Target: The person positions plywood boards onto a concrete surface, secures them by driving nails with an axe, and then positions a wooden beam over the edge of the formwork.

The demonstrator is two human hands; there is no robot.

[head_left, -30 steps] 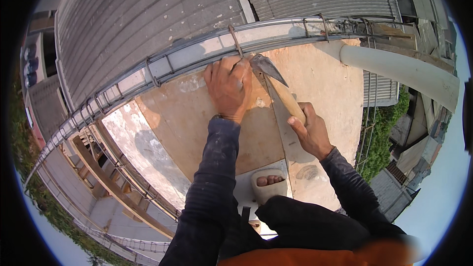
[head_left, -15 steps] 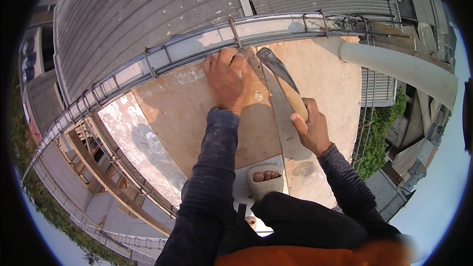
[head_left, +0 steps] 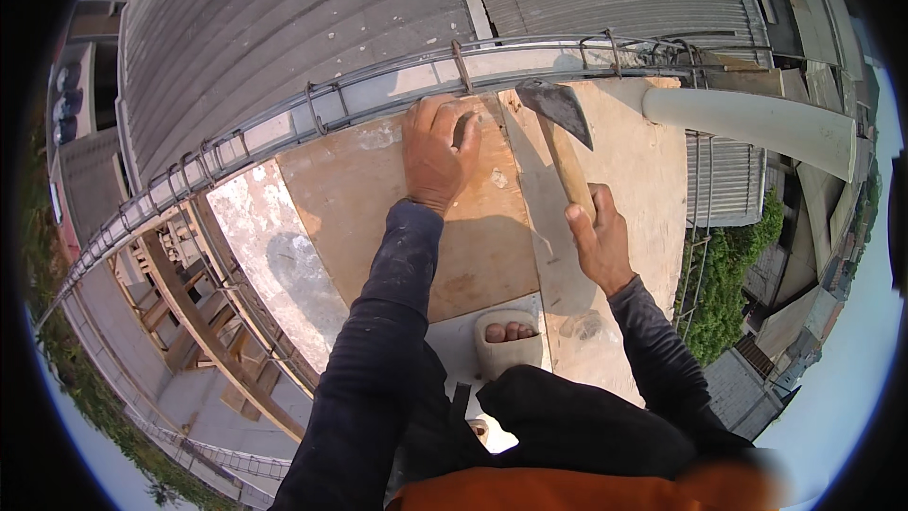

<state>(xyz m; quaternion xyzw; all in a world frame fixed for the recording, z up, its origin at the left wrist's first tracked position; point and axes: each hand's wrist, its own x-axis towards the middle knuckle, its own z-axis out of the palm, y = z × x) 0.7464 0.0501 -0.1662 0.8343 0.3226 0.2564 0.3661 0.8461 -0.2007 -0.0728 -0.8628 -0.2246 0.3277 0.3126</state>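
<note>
My left hand rests with curled fingers near the far edge of the plywood panel, just below the steel bars; whatever is pinched in it is too small or hidden to make out. My right hand grips the wooden handle of a hammer-like tool with a broad, pointed steel head. That head is up and to the right of my left hand, over a seam between two boards.
A pale pipe lies at the right. Grey corrugated roofs lie beyond the bars. At lower left are timber beams over an open framework. My sandalled foot stands on the boards; greenery shows past the right edge.
The tool's steel head has swung right, away from my left hand, and turned more crosswise. My left hand stays near the panel's edge, its thumb slightly shifted.
</note>
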